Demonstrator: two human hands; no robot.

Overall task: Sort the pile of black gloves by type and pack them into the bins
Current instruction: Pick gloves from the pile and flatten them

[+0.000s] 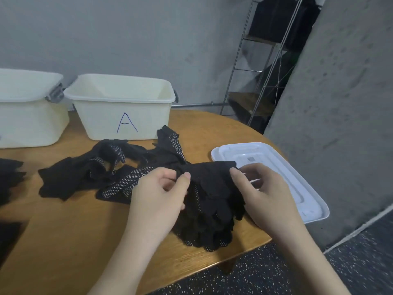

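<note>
A stack of black gloves (212, 201) lies near the table's front edge, some showing white grip dots. My left hand (157, 196) pinches the top glove's cuff at its left corner between thumb and fingers. My right hand (261, 194) pinches the same cuff at its right corner. Behind them a loose pile of black gloves (102, 169) spreads across the wooden table (63, 241), several with dotted palms. A cream bin marked A (121, 107) stands empty at the back. A second cream bin (27, 111) stands to its left.
A white bin lid (297, 184) lies on the table's right edge, partly under my right hand. More black fabric (8, 177) lies at the far left. A grey wall panel (340, 103) and a metal shelf rack (265, 71) stand to the right.
</note>
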